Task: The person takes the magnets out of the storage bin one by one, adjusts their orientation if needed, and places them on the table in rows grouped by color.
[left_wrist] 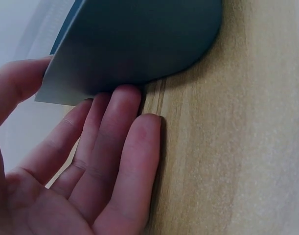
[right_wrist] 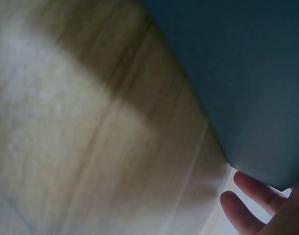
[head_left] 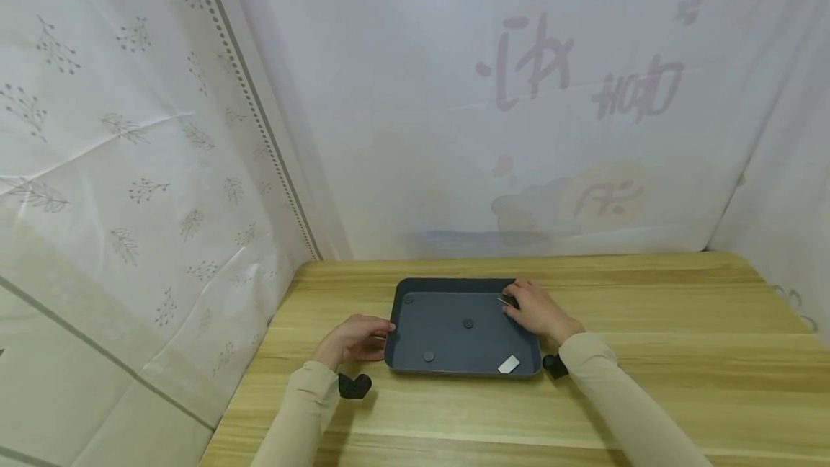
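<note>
A dark grey rectangular tray [head_left: 480, 344] lies on the wooden table. My left hand [head_left: 354, 339] grips its left wall, thumb over the rim and fingers against the outside, as the left wrist view shows. At the back right corner, my right hand [head_left: 534, 308] reaches over the rim. Between its thumb and fingers is a small dark flat piece [head_left: 510, 301] with a thin light edge; its kind cannot be made out. Two fingertips [right_wrist: 252, 191] show beyond the tray wall in the right wrist view. Inside lie dark round discs [head_left: 468, 323] and a small white piece [head_left: 509, 364].
The wooden table [head_left: 681, 380] reaches past the tray on every side. Behind it hangs a pale printed curtain [head_left: 415, 128], and another with leaf patterns [head_left: 136, 164] hangs at the left. Black wrist mounts [head_left: 354, 385] sit below both sleeves.
</note>
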Demonstrator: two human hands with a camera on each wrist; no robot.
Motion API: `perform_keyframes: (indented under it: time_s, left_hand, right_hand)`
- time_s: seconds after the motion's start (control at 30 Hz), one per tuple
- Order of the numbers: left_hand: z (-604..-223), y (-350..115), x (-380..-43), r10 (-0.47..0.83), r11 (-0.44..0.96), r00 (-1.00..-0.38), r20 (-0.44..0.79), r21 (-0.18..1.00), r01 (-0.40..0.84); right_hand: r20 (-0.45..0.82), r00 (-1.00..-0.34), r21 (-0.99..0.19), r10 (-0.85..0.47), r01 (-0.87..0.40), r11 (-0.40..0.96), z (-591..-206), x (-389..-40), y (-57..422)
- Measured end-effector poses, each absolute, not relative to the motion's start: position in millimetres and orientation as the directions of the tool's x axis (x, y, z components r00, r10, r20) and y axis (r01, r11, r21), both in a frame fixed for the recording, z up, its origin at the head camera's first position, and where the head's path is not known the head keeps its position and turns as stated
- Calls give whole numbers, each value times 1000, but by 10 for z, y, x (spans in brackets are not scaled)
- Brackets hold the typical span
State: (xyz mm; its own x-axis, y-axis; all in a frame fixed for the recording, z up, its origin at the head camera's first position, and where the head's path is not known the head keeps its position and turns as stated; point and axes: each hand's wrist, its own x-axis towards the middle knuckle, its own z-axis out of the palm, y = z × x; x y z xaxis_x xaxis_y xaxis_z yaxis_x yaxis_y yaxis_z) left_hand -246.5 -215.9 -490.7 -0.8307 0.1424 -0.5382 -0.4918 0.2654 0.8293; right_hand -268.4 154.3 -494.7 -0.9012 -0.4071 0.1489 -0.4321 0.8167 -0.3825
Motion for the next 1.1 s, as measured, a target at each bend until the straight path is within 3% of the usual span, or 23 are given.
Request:
perform_keyframes:
  time_s: [0.3,0.53,1.1]
  left_hand:
    - [-4925,-2166,-2468,144,278,-838,-527,834,-477]
    - [-4928,-2171,-2466,148,281,-844,-516,840,-465]
    - [-4921,-2174,-2460,134,309,-849,-510,836,-454]
  right_hand:
    - [209,-888,-347,-409,-458,818,-4999,-2688,1528]
    - [234,-891,-392,-390,-453,801,-5049,-2717,1521]
    - [72,-886,-416,-458,-444,794,-4944,-2792,1556]
